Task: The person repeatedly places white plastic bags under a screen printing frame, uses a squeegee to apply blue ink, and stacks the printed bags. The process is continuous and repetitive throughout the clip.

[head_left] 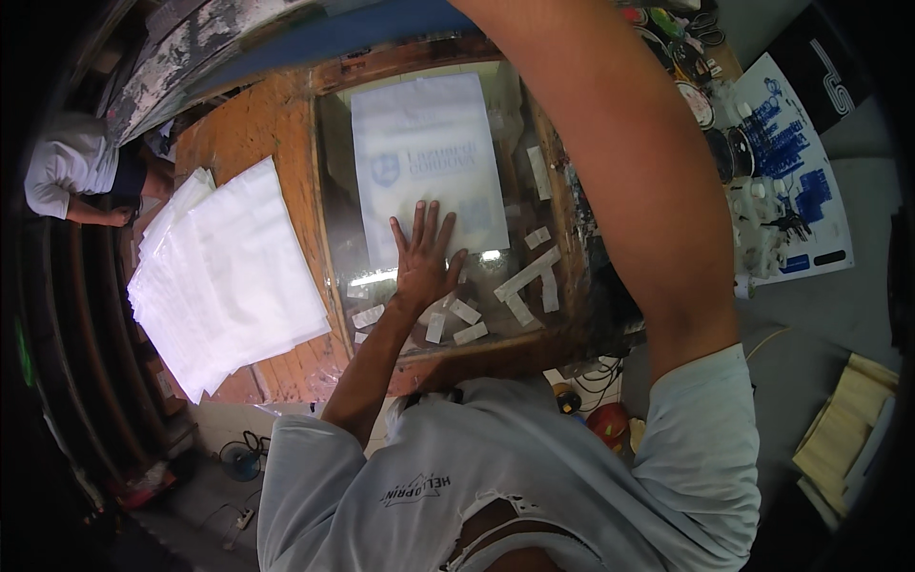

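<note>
My left hand (424, 253) lies flat, fingers spread, on the lower part of a thin white sheet (429, 124); nothing is gripped. Pale blue lettering and an emblem show faintly through the sheet. Under it is a glass panel (334, 172) set into a wooden table. Several short strips of whitish tape (526, 275) are stuck to the glass near the sheet's lower right and below my hand. My bare right forearm (591, 124) reaches up and out of the top edge, so my right hand is out of sight.
A fanned stack of white sheets (229, 276) lies on the wooden tabletop (238, 124) at left. Above the glass runs a blue-faced frame (353, 43). Jars and tools (739, 153) crowd the right, beside a blue-marked white board (801, 181). Another person (76, 172) is at far left.
</note>
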### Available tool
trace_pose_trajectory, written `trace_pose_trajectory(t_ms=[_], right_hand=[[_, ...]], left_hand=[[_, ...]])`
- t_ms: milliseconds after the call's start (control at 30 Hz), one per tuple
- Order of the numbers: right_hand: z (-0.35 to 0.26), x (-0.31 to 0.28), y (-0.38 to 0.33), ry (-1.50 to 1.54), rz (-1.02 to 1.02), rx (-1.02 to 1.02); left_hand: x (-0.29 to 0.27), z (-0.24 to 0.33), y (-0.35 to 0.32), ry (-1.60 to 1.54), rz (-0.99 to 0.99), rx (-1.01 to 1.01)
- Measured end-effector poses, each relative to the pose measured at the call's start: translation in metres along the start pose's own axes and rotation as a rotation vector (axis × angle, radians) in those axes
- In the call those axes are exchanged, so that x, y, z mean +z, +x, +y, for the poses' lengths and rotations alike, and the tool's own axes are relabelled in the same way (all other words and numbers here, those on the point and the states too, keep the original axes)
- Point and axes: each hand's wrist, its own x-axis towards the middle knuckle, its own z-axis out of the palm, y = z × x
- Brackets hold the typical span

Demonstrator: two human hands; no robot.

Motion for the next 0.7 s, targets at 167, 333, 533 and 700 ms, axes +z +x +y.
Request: trace_pose_trajectory(t_ms=[167,333,533,700], right_hand=[[-0.002,-0.008,0.003,0.05,-0.167,0.064],[-0.002,0.0,-0.003,0.074,0.019,0.029],[-0.056,0.054,-0.126,0.03,0.124,0.072],[-0.095,0.148,-0.268,-0.002,-0.009,0.114]], left_hand=[[-0.007,0.0,-0.001,-0.026,0.007,0.027],[-0.046,0.013,0.0,-0.103,0.061,0.005],[-0.129,0.052,-0.029,-1.315,0.718,-0.218],[-0.126,0.068,-0.094,-2.279,0.535,-0.776]])
